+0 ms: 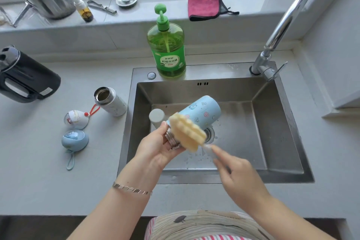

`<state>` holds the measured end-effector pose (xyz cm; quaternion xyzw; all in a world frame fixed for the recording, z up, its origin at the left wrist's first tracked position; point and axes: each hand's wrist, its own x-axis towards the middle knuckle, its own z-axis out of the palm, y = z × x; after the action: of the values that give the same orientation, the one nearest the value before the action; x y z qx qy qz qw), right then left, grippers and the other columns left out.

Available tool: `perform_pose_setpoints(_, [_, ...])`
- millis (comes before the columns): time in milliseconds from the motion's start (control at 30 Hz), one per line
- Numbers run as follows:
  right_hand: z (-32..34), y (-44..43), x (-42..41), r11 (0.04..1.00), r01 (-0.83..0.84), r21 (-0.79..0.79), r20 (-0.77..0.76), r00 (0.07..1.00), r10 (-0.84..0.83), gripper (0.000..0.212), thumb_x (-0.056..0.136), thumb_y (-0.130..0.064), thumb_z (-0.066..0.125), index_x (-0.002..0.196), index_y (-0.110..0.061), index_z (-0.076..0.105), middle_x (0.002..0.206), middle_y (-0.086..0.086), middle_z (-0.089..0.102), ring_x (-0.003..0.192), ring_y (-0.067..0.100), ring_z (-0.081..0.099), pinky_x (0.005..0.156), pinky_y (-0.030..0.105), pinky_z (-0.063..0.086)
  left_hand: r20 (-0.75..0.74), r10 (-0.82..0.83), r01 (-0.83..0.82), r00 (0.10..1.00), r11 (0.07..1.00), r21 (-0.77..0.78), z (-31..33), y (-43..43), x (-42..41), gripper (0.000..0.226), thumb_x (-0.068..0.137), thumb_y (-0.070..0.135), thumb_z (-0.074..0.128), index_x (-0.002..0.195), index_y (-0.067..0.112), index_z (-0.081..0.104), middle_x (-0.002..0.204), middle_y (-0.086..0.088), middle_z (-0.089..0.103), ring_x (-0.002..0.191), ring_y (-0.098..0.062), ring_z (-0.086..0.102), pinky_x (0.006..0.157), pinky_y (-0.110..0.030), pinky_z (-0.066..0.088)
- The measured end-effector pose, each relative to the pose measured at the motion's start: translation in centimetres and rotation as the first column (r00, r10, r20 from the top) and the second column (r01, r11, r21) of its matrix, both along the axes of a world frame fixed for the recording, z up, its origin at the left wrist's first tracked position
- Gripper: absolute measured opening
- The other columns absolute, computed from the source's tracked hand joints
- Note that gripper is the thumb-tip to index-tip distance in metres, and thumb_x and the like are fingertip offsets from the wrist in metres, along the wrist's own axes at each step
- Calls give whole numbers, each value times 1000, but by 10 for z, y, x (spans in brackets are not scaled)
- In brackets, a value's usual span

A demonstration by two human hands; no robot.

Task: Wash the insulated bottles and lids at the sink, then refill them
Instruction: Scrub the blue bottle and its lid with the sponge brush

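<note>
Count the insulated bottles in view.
2. The blue bottle is held in the left hand over the sink; the white bottle stands open on the counter beside the sink.

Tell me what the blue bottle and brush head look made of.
Blue bottle: probably steel under a matte blue printed coat; its bare silvery threaded neck shows by the left hand. Brush head: looks like soft pale-yellow sponge foam, ribbed and matte.

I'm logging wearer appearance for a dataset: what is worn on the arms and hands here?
No gloves or sleeves show: the left hand, the right hand and both forearms are uncovered. A silver-coloured bracelet of small linked segments circles the left wrist. The right wrist carries nothing.
</note>
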<state>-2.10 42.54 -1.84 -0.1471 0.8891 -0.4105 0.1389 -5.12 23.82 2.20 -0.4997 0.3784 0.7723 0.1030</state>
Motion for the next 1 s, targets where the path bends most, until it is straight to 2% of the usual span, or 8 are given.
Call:
perform_pose_setpoints(167, [-9, 17, -24, 959, 283, -17, 77, 957, -281, 35, 93, -14, 52, 125, -28, 58, 47, -7, 53, 44, 11, 45, 50, 27, 33, 1, 30, -30, 1000, 999, 26, -1, -4, 1, 20, 95, 22, 50, 89, 4, 55, 87, -15, 62, 79, -30, 61, 68, -52, 47])
perform_pose_setpoints(267, [-2, 5, 0, 1000, 18, -16, -55, 998, -19, 41, 91, -21, 50, 126, -41, 47, 47, -14, 43, 46, 0, 40, 49, 26, 27, 11, 42, -42, 999, 997, 69, -1, -3, 2, 23, 96, 22, 48, 86, 3, 57, 81, -14, 62, 76, -28, 61, 76, -57, 46])
perform_pose_setpoints(433, [-12, 24, -27, 956, 293, -16, 68, 954, -292, 35, 93, -14, 53, 125, -25, 58, 49, -3, 47, 40, 9, 32, 47, 21, 27, 0, 43, -43, 999, 996, 76, -1, -2, 1, 21, 97, 22, 48, 87, 5, 55, 86, -14, 62, 79, -30, 61, 70, -54, 46])
perform_pose_setpoints(600, [-2, 11, -5, 999, 34, 16, 3, 999, -34, 33, 90, -26, 50, 119, -39, 60, 60, 1, 57, 50, 7, 39, 55, 30, 35, -10, 15, -15, 1000, 998, 59, -2, -2, 1, 23, 96, 22, 48, 90, 2, 57, 83, -15, 63, 77, -29, 62, 61, -51, 47])
perform_pose_setpoints(667, [-4, 22, -30, 961, 276, -16, 96, 957, -273, 33, 93, -19, 53, 123, -30, 59, 77, 12, 68, 55, 6, 50, 61, 27, 38, -22, -4, 4, 1000, 999, 44, -1, -3, 1, 20, 96, 22, 49, 91, 4, 56, 85, -15, 63, 79, -30, 62, 65, -52, 47])
perform_pose_setpoints(767, [1, 33, -57, 893, 449, -28, 255, 867, -427, 29, 91, -17, 55, 119, -19, 59, 89, -4, 66, 68, 0, 57, 62, 21, 41, -8, -108, 108, 994, 994, 26, -5, -10, 4, 19, 95, 22, 50, 93, 5, 57, 84, -14, 64, 78, -29, 63, 67, -51, 49])
perform_pose_setpoints(900, [9, 26, -61, 872, 414, -261, 623, 763, -175, 28, 85, -15, 64, 110, -25, 56, 57, -11, 52, 33, 2, 27, 34, 14, 22, 44, -348, 345, 936, 936, 67, -7, -17, 10, 21, 93, 25, 53, 97, 5, 60, 64, -10, 68, 62, -25, 67, 60, -51, 56])
perform_pose_setpoints(1000, [10, 28, -60, 908, 329, -260, 704, 708, -55, 43, 76, -8, 74, 110, -26, 56, 69, -2, 58, 33, 3, 26, 33, 13, 21, 73, -429, 422, 901, 902, 88, -8, -20, 11, 22, 92, 26, 54, 97, 5, 61, 61, -8, 67, 54, -23, 67, 57, -50, 56])
